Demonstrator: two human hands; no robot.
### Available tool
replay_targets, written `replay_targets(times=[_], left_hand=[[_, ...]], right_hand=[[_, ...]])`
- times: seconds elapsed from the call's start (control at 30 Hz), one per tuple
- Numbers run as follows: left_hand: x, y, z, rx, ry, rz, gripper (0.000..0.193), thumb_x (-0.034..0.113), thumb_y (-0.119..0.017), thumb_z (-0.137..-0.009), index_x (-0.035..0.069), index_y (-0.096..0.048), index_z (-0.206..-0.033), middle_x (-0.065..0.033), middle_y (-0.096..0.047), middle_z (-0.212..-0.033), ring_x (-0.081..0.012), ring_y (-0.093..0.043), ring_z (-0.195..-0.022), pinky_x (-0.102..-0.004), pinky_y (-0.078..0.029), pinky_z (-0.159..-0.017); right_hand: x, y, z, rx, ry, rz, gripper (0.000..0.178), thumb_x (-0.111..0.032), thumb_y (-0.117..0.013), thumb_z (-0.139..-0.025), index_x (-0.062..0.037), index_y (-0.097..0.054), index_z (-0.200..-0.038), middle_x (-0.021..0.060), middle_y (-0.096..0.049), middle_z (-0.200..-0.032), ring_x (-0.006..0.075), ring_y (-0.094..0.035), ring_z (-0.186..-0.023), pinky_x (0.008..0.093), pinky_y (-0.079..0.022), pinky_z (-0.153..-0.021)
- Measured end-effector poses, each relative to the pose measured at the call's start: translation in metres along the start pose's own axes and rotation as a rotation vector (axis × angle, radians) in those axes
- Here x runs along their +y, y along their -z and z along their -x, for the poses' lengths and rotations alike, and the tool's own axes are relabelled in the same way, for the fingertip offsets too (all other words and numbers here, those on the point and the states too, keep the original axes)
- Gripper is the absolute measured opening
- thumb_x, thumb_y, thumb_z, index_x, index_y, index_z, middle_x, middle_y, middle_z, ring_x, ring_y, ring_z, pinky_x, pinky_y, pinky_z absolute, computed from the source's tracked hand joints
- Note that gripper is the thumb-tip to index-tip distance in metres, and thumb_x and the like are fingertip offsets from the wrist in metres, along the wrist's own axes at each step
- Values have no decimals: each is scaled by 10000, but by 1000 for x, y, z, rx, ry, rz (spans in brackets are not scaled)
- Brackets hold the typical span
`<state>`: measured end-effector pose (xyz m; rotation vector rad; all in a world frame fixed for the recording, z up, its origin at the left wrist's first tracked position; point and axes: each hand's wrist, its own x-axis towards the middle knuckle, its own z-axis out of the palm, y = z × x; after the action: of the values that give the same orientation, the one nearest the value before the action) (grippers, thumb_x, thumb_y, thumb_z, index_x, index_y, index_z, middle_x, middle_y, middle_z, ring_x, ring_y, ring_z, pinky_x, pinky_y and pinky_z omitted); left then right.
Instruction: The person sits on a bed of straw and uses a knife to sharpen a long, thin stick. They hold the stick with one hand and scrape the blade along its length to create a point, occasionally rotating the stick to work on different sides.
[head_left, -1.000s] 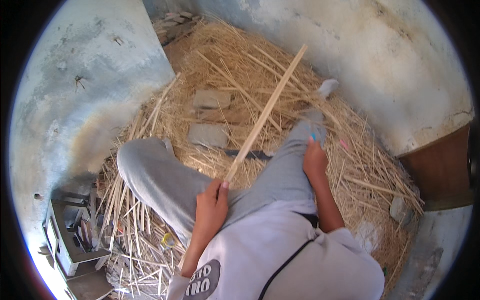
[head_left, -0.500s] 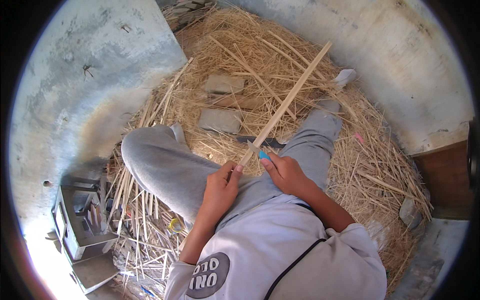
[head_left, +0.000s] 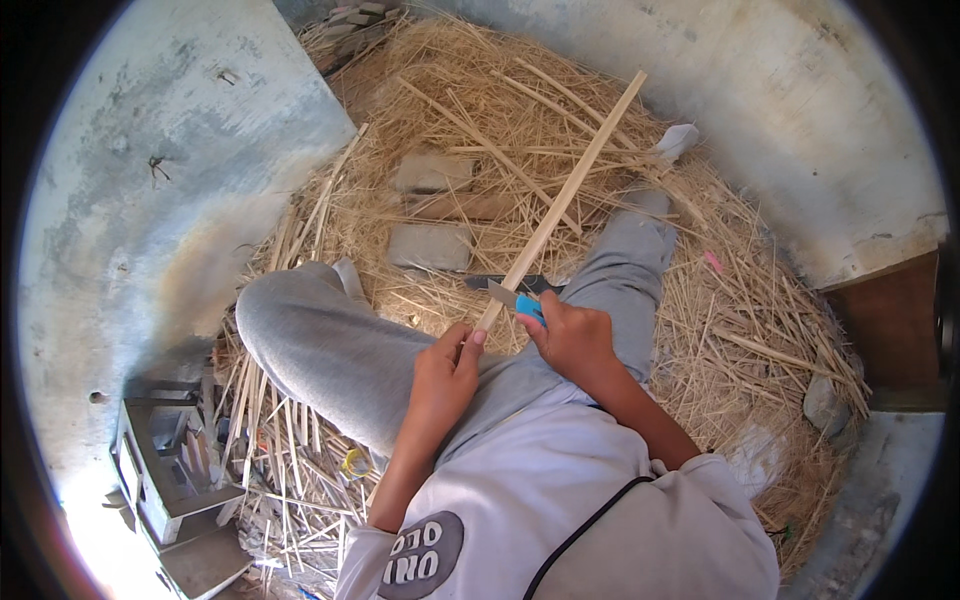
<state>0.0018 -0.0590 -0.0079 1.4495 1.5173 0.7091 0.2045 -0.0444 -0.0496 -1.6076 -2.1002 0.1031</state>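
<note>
A long pale strip of split bamboo or wood [head_left: 561, 204] slants up and to the right from my lap, its far end over the straw. Its near end is pinched between thumb and fingers of my left hand [head_left: 449, 366]. My right hand [head_left: 578, 337] is closed round the blue handle of a small knife [head_left: 531, 306]. The knife's blade lies against the strip, a little above my left hand. Under the strip, between my legs, a dark-bladed tool [head_left: 484, 283] rests on the straw, partly hidden.
Shavings and straw [head_left: 440, 60] cover the floor around my legs. Two flat bricks [head_left: 429, 247] lie ahead of me. Loose strips are heaped at the left near a wooden frame [head_left: 190, 500]. Walls [head_left: 200, 110] stand on both sides, and a stone [head_left: 826, 405] sits at the right.
My right hand has turned slightly, showing more of the blue handle, with the blade still at the strip. The whole view has shifted a little; my left hand keeps its grip.
</note>
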Motion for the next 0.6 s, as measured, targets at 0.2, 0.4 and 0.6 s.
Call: replay_targets(times=[0.2, 0.4, 0.6], left_hand=[[18, -2, 6, 92, -79, -126, 223, 236, -566, -974, 35, -601, -884, -203, -576, -615, -373, -569, -552, -438, -431, -527], [0, 9, 33, 134, -43, -275, 223, 253, -558, -965, 46, -588, -886, -215, -610, -651, -438, -611, -637, -512, -475, -575], [4, 4, 12, 121, -128, -237, 222, 263, -558, -966, 55, -584, -891, -207, -617, -651, -429, -618, -623, -503, -480, -572]], right_hand=[[3, 4, -1, 11, -16, 56, 373, -424, -600, -933, -74, -552, -811, 88, -587, -567, 279, -606, -474, 395, -447, -410], [149, 12, 18, 362, -780, 57, 552, -410, -378, -1037, 12, -625, -779, 172, -549, -601, 264, -556, -548, 407, -428, -550], [77, 43, 4, 107, -479, -411, 460, -379, -392, -1042, 26, -612, -1047, 222, -619, -719, 361, -607, -654, 456, -467, -635]])
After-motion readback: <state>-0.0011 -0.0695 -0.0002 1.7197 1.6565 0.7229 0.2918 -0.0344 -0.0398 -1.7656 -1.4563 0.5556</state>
